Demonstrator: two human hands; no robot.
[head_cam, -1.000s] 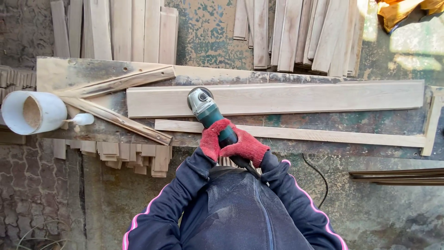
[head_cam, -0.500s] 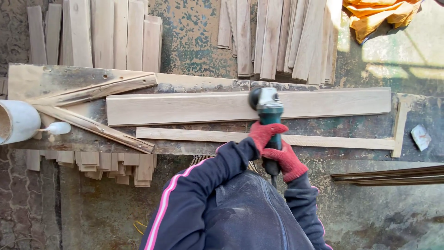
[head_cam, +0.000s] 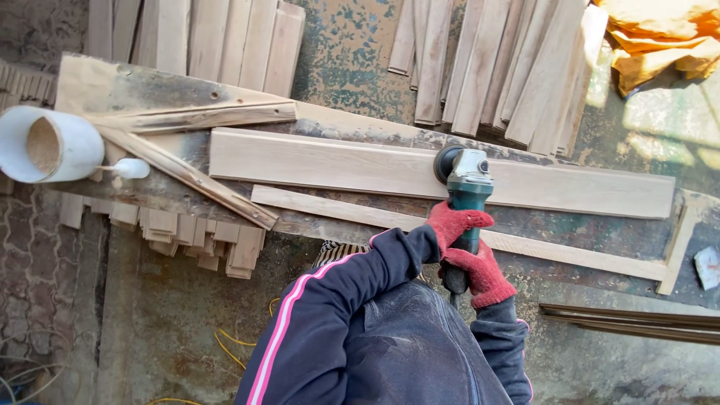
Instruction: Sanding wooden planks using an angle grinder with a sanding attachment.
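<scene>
A green and grey angle grinder (head_cam: 465,184) rests with its disc on a long pale wooden plank (head_cam: 330,166) lying across a worn workbench (head_cam: 142,86). Both my hands wear red gloves and grip the grinder's body. My left hand (head_cam: 456,222) is closed around it just behind the head. My right hand (head_cam: 484,274) holds the rear of the handle, closer to my body. A thinner wooden strip (head_cam: 570,253) lies alongside the plank on the near side, passing under the grinder's handle.
A white tube (head_cam: 45,144) lies on its side at the bench's left end beside two rough angled slats (head_cam: 187,176). Stacks of boards (head_cam: 487,67) lean behind the bench, with short offcuts (head_cam: 202,236) under its front edge. Orange cloth (head_cam: 660,37) lies top right.
The grinder and both hands slid right along the plank, from near its left end to about its middle. The view has also tilted, so the bench now slopes.
</scene>
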